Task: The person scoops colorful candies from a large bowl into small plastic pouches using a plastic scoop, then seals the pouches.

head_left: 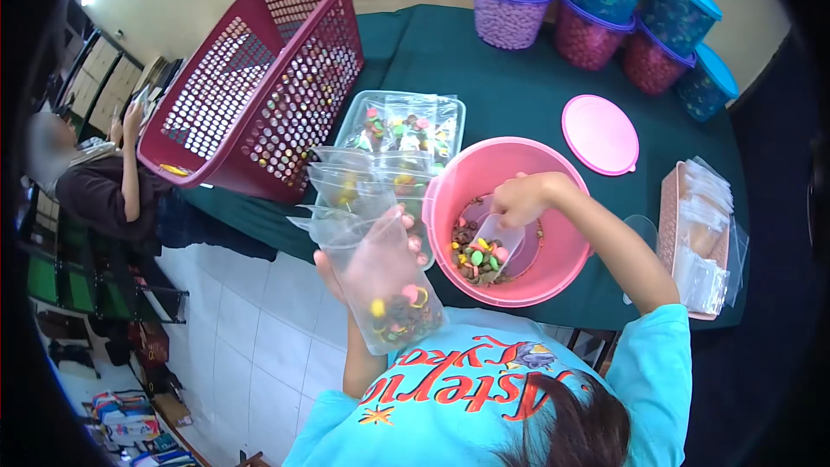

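Presently, right hand (521,197) grips a clear scoop (501,240) dug into mixed candies (471,261) in the pink bucket (566,246). Left hand (372,251) holds a part-filled clear pouch (399,311) beside the bucket's rim. Advised: lift scoop level, bring pouch mouth beneath, tip slowly.

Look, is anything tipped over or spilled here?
Yes: the red basket leans tilted at the left edge of the green table, not flat. No sweets look spilled; they sit in the pink bucket and the clear bag in the left hand.
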Tool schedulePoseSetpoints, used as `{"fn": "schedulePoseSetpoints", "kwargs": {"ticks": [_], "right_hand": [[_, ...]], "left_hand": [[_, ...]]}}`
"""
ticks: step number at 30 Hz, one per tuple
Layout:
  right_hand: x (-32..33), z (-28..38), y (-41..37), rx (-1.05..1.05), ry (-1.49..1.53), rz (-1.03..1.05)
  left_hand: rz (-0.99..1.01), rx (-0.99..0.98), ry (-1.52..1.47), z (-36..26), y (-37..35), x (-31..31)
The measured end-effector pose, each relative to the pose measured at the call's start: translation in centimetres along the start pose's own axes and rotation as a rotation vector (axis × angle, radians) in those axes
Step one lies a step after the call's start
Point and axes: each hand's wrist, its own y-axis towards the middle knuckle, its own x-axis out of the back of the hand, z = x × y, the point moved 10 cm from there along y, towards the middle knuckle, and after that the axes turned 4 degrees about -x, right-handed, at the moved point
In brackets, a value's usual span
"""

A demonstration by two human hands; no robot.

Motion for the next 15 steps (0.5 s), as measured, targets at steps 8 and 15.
{"fn": "schedulePoseSetpoints", "kwargs": {"ticks": [8, 15], "right_hand": [[7.0, 0.0, -7.4, 0.125, 0.259, -0.316], [11.0, -1.3, -12.4, -0.026, 0.222, -0.619]], "left_hand": [[-0.132, 0.004, 0.296, -0.8, 0.0, -0.3], [0.013, -0.072, 1.392, -0.8, 0.5, -2.7]]}}
